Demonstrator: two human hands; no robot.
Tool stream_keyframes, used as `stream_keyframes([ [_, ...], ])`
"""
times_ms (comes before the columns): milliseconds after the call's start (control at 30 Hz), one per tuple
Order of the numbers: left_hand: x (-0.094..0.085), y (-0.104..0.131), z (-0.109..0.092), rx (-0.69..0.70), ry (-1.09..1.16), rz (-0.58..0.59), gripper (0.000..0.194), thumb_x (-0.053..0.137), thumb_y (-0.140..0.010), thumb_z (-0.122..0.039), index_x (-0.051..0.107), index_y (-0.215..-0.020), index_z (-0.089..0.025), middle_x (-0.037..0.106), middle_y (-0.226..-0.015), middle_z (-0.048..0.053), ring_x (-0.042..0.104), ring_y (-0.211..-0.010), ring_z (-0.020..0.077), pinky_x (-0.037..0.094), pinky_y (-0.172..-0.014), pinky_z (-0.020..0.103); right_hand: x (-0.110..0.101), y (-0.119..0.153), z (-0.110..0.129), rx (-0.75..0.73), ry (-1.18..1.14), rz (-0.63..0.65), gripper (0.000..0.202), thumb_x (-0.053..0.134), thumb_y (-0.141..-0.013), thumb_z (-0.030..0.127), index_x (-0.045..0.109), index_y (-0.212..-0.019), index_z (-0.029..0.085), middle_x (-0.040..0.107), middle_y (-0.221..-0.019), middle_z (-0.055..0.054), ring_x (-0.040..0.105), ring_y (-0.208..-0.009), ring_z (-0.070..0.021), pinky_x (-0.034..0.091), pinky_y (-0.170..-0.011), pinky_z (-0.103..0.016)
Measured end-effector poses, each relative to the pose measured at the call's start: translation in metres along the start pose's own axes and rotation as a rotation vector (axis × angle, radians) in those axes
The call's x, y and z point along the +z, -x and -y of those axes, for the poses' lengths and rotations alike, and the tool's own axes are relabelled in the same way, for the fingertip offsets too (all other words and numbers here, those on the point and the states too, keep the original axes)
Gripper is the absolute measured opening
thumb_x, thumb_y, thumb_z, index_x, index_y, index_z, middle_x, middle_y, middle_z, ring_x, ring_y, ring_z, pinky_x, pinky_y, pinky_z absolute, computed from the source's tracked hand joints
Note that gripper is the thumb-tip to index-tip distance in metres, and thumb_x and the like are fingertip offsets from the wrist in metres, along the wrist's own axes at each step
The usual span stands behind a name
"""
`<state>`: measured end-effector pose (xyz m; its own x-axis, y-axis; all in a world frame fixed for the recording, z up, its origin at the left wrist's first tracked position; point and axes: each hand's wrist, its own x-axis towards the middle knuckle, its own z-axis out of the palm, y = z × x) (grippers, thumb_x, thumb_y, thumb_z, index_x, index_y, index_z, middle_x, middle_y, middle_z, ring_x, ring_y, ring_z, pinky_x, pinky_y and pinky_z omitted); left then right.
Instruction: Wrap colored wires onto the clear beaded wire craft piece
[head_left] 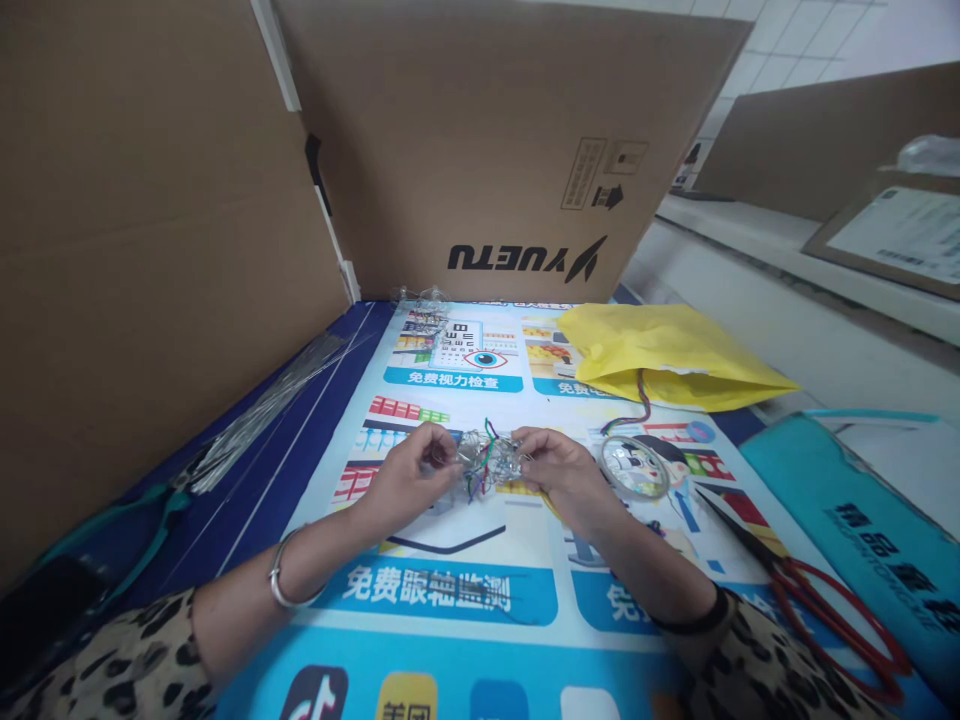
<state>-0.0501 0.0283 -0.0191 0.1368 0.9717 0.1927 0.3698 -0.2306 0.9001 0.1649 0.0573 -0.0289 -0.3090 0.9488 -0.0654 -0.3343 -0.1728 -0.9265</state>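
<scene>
My left hand point(414, 470) and my right hand point(568, 478) pinch opposite ends of a small tangled silver wire piece point(486, 462). Green, red and blue threads run around its middle, with loose ends sticking up and down. To the right of my right hand lies a clear round coil or roll point(634, 468). A multicoloured braided cord point(643, 398) hangs from the mouth of a yellow bag point(660, 345). Below my hands, a few thin dark wires point(465, 590) lie on the printed sheet. The fingertips partly hide the ends of the wire piece.
Red-handled scissors point(832, 605) rest at the right, beside a teal packet point(862, 530). Teal-handled pliers point(161, 515) and a bundle of thin straight strands point(262, 410) lie at the left. Cardboard panels point(480, 150) stand behind and left. More wire pieces point(427, 300) sit at the back.
</scene>
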Motion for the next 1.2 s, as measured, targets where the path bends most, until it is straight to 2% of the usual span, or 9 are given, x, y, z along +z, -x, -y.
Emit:
stream_keyframes([
  [233,0.001,-0.001,-0.003,-0.098,0.314,0.057,0.014,0.058,-0.078,-0.025,0.046,-0.083,-0.019,0.052,-0.076,-0.001,0.050,-0.068,0.0115,0.042,-0.062,0.026,-0.001,0.000,-0.002,-0.040,0.074,0.003,0.014,0.070,-0.059,0.009,0.066,-0.067,0.020,0.055,-0.100,-0.002,0.046,-0.062,-0.0084,0.034,-0.048,-0.022],
  [333,0.000,0.000,-0.006,-0.106,0.361,0.069,0.012,0.057,-0.079,-0.024,0.047,-0.084,-0.020,0.054,-0.079,0.001,0.052,-0.069,0.0122,0.043,-0.061,0.026,-0.001,0.001,-0.002,-0.070,0.150,-0.021,0.013,0.067,-0.060,0.008,0.067,-0.066,0.020,0.055,-0.103,-0.003,0.051,-0.077,-0.0140,0.037,-0.053,-0.023],
  [433,-0.002,0.002,-0.008,-0.097,0.360,0.081,0.011,0.056,-0.080,-0.024,0.048,-0.085,-0.020,0.055,-0.083,0.002,0.053,-0.074,0.0139,0.045,-0.063,0.027,-0.001,0.001,-0.002,-0.108,0.218,-0.044,0.015,0.064,-0.059,0.007,0.067,-0.065,0.020,0.055,-0.103,-0.004,0.052,-0.093,-0.0194,0.042,-0.066,-0.026],
  [533,-0.004,0.003,-0.009,-0.075,0.318,0.088,0.008,0.054,-0.081,-0.024,0.049,-0.086,-0.020,0.055,-0.082,0.002,0.053,-0.074,0.0141,0.045,-0.062,0.026,-0.002,0.000,-0.003,-0.155,0.277,-0.035,0.017,0.062,-0.060,0.007,0.067,-0.065,0.021,0.056,-0.103,-0.004,0.053,-0.098,-0.0206,0.042,-0.079,-0.032],
  [667,-0.006,0.004,-0.010,-0.005,0.140,0.092,0.008,0.051,-0.083,-0.023,0.053,-0.091,-0.020,0.056,-0.080,0.002,0.053,-0.071,0.0139,0.045,-0.064,0.028,-0.002,0.002,-0.003,-0.225,0.363,0.012,0.022,0.059,-0.061,0.004,0.068,-0.067,0.023,0.056,-0.102,-0.003,0.053,-0.098,-0.0196,0.040,-0.084,-0.033],
  [833,-0.002,0.002,-0.011,0.263,-0.243,-0.057,0.015,0.061,-0.079,-0.026,0.062,-0.093,-0.020,0.058,-0.084,0.004,0.053,-0.082,0.0183,0.043,-0.074,0.035,0.004,0.005,0.001,-0.247,0.401,0.032,0.018,0.061,-0.064,0.007,0.068,-0.067,0.023,0.056,-0.101,-0.004,0.054,-0.097,-0.0201,0.041,-0.082,-0.033],
  [967,0.005,0.000,-0.009,0.418,-0.383,-0.131,0.019,0.070,-0.073,-0.032,0.067,-0.087,-0.021,0.055,-0.081,0.004,0.051,-0.079,0.0198,0.043,-0.069,0.035,0.009,0.007,0.003,-0.234,0.402,0.035,0.015,0.063,-0.064,0.008,0.068,-0.066,0.023,0.056,-0.100,-0.004,0.054,-0.097,-0.0203,0.042,-0.080,-0.032],
  [1100,0.009,0.000,-0.013,0.420,-0.383,-0.148,0.005,0.064,-0.078,-0.024,0.068,-0.079,-0.021,0.055,-0.076,0.003,0.051,-0.076,0.0189,0.042,-0.069,0.035,0.010,0.008,0.003,-0.226,0.401,0.051,0.018,0.061,-0.063,0.007,0.068,-0.066,0.023,0.056,-0.100,-0.004,0.054,-0.094,-0.0199,0.042,-0.076,-0.031],
  [1200,0.008,0.001,-0.018,0.355,-0.237,-0.141,0.009,0.059,-0.081,-0.021,0.067,-0.078,-0.021,0.055,-0.074,0.002,0.052,-0.076,0.0175,0.043,-0.068,0.032,0.010,0.008,0.001,-0.226,0.397,0.058,0.019,0.060,-0.063,0.007,0.067,-0.066,0.024,0.056,-0.100,-0.004,0.054,-0.093,-0.0200,0.043,-0.075,-0.031],
])
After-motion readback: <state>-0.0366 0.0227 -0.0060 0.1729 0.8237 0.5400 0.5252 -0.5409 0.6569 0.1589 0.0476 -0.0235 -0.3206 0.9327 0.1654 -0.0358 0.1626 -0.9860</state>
